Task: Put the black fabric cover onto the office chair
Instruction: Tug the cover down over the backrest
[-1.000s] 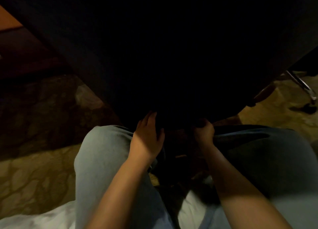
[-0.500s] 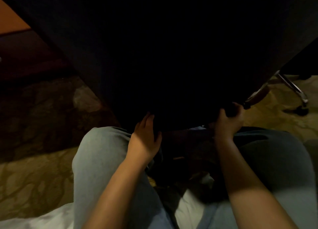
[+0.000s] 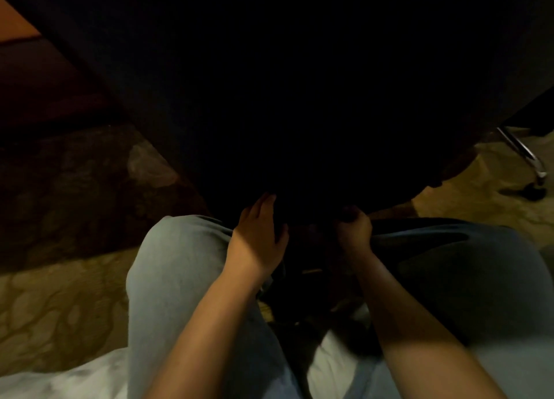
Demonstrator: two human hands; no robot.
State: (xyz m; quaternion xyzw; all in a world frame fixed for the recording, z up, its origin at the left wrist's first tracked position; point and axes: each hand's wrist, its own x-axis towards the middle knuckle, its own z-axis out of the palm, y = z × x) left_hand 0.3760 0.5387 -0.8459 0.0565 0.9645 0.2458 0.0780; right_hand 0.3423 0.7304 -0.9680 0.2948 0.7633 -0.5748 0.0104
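The black fabric cover (image 3: 299,98) lies over the office chair and fills the dark upper half of the view; the chair's body under it is hidden. My left hand (image 3: 257,236) rests with straight fingers against the cover's lower edge at the middle. My right hand (image 3: 353,230) is curled into a fist on the same lower hem, just right of the left hand. Both hands sit between my knees.
A chrome chair leg (image 3: 521,152) with a dark caster (image 3: 530,191) shows at the right. My legs in grey trousers (image 3: 180,278) frame the hands. Patterned carpet (image 3: 60,308) spreads to the left, and white bedding (image 3: 60,380) lies at the bottom.
My right hand has come back left along the hem from the right side of the chair to a spot near the left hand. The left hand has stayed in place.
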